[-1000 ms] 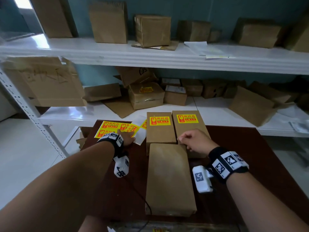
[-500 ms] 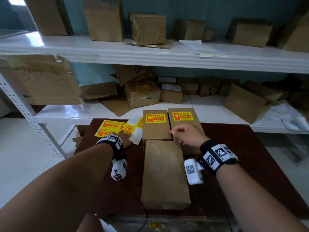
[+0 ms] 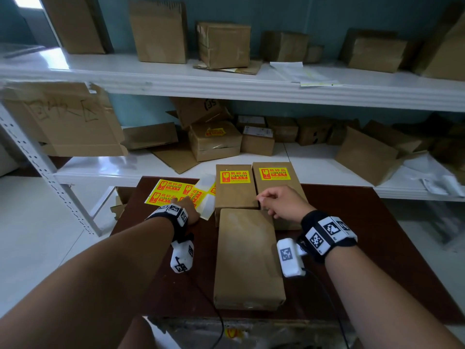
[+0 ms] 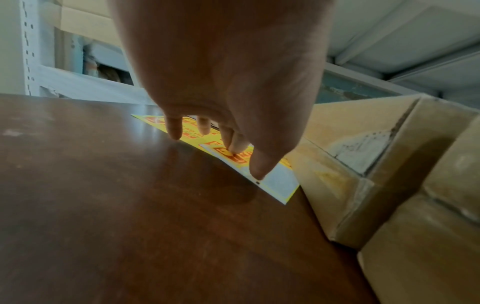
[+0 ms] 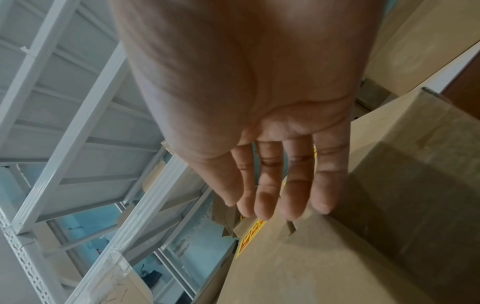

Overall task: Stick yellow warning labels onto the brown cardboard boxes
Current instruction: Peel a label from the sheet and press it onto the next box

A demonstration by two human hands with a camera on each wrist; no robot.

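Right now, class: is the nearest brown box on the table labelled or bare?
Bare: the nearest box shows plain brown cardboard on top, no yellow label.

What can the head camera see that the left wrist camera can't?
Only the head view shows the right hand, the unlabelled box nearest the person, and the yellow labels on the two far boxes. Only the left wrist view shows the left hand's fingertips touching down on the label sheet. Both show the left hand, the sheet and the brown table.

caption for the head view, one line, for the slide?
Left hand presses the label sheet; right hand hovers over two labelled boxes, with an unlabelled box nearest.
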